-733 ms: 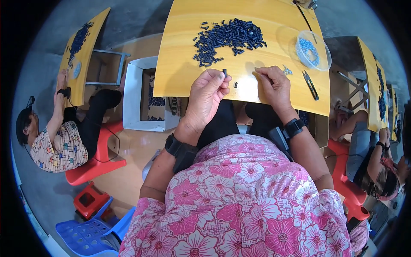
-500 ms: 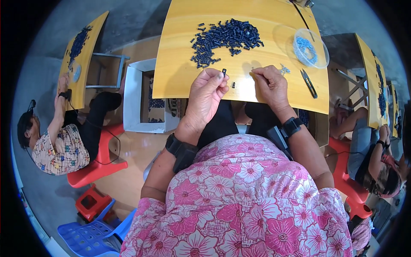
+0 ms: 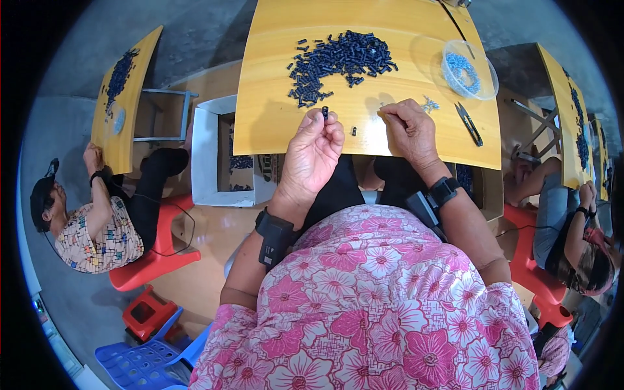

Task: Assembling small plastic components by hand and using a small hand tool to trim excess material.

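Between the thumb and fingers of my left hand (image 3: pixel 314 146) a small black tubular piece (image 3: pixel 325 113) stands upright, held over the near part of the yellow table (image 3: pixel 273 97). My right hand (image 3: pixel 411 130) is pinched closed above the table to its right; whatever lies in the fingertips is too small to make out. A single black piece (image 3: pixel 354 131) rests on the wood between my hands. Beyond them spreads a heap of similar black pieces (image 3: pixel 351 55). Some tiny pale bits (image 3: pixel 429 104) lie just past my right hand.
At the right stand a clear round tub (image 3: pixel 479 94) of small light-blue parts and black-handled snips (image 3: pixel 468 123). An open white carton (image 3: pixel 205 153) sits left, below table height. Other people work at yellow tables on both sides. A blue plastic chair (image 3: pixel 133 361) is at lower left.
My left hand has turned a little and shifted slightly left with the black piece. My right hand has barely moved. The person at left has drawn a hand back to their table's edge.
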Motion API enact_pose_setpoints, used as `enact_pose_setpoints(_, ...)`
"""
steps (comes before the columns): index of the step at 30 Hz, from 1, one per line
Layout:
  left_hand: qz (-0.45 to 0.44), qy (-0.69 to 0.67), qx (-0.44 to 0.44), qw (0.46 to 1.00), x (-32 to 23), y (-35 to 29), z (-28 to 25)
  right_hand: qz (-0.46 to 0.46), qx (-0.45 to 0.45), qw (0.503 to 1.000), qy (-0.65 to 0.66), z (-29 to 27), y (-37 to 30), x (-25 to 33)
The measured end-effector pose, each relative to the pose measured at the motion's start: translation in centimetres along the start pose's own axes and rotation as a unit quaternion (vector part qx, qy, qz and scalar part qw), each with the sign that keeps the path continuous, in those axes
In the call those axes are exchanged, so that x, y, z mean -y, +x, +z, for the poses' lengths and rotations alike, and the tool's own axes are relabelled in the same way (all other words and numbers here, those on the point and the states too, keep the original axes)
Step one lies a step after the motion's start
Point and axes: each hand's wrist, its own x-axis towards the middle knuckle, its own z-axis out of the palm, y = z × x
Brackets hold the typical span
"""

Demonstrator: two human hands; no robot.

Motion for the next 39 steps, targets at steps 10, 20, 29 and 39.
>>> enact_pose_setpoints(10,-0.005,-0.008,-0.005,1.0,0.2,-0.1,0.1,-0.01,-0.001,1.0,-0.007,0.0,-0.1,-0.3)
enact_pose_setpoints(20,0.008,0.049,0.046,0.998,-0.1,-0.4,0.1,0.097,-0.072,0.983,0.137,0.6,-0.2,-1.6)
enact_pose_setpoints(29,-0.033,-0.019,0.024,0.999,0.5,-0.6,0.6,0.073,-0.046,0.993,0.075,-0.1,-0.1,-1.1)
enact_pose_setpoints(39,-0.052,0.014,0.08,0.995,0.6,-0.7,0.8,0.089,-0.039,0.992,0.085,-0.2,-0.1,-0.9)
